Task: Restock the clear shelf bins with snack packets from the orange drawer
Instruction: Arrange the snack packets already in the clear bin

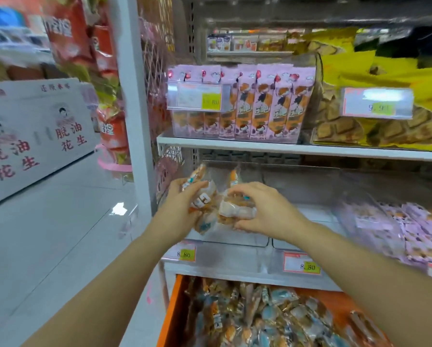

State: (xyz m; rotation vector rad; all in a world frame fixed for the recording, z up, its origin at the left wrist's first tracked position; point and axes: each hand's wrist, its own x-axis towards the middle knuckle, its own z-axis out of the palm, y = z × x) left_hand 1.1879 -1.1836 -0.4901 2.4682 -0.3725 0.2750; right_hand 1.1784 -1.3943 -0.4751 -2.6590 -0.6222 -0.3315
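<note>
The left hand (185, 206) curls round an upright snack packet (197, 186), its long axis near vertical. The right hand (265, 209) pinches a second packet (237, 212) lying crosswise, touching the first. Both sit at the mouth of the clear bin (225, 243), whose floor lies just ahead and below, above the orange drawer (171, 309). The blurred wrappers are clear, showing orange-brown contents and teal print

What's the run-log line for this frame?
phase: loading bin | left hand: grips snack packets | right hand: grips more packets | target: clear bin, lower shelf | orange drawer: open, packets inside
</note>
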